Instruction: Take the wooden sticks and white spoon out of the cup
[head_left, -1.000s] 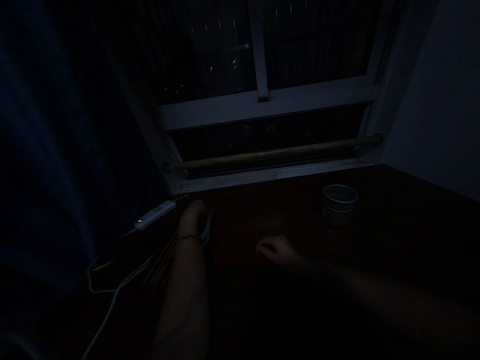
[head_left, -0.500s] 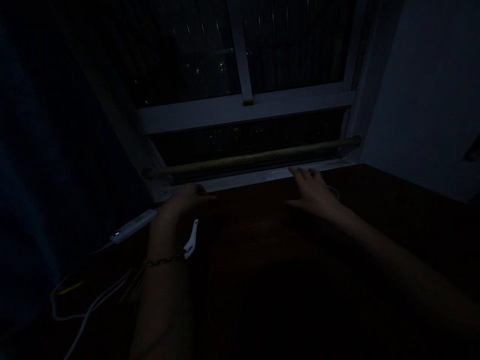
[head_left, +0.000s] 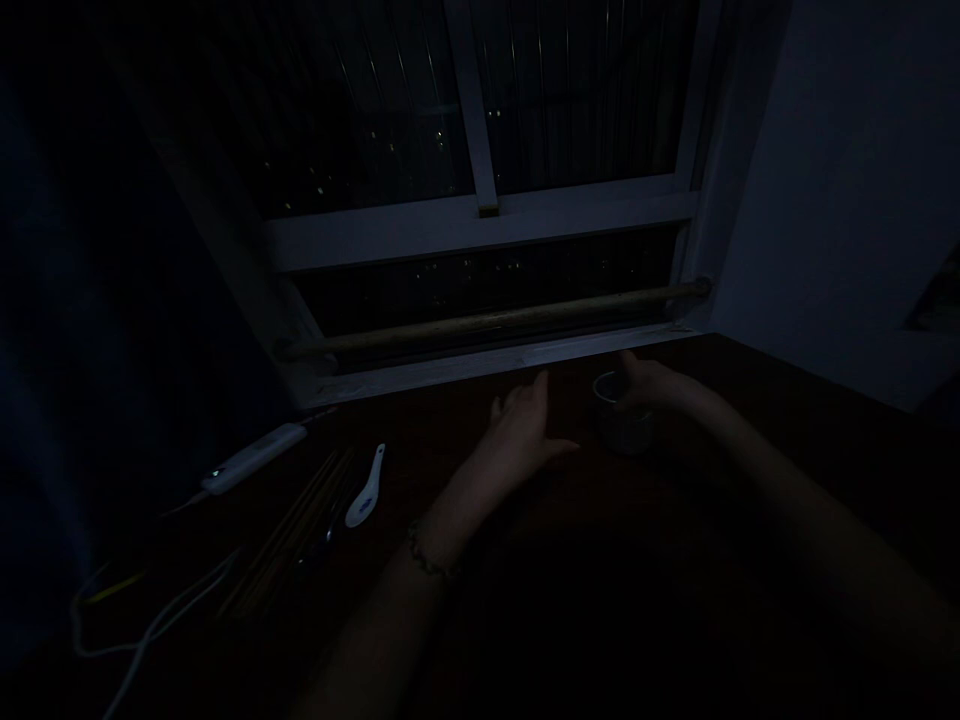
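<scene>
In the dim head view, a round, see-through container [head_left: 624,432], like a cup or small jar, stands on the dark wooden table. My right hand [head_left: 656,385] grips it at the rim from the right; the fingertips are hard to make out in the dark. My left hand [head_left: 517,430], with a braided bracelet on the wrist, is to the left of the container, apart from it. Its fingers and thumb are spread, with nothing between them. Left of this hand lie a white spoon [head_left: 366,502] with a blue mark, a dark shiny utensil [head_left: 319,543] and several thin chopsticks [head_left: 289,530].
A white power strip [head_left: 255,460] with a small light lies at the left, near white cables [head_left: 154,630] and a yellow strip [head_left: 112,588]. Behind the table is a window with a horizontal pole [head_left: 495,320]. A dark blue curtain [head_left: 45,400] hangs at the left.
My left hand has moved right from beside the spoon, uncovering the utensils. The container, earlier mostly behind my right hand, now shows further left and nearer, with that hand at its rim.
</scene>
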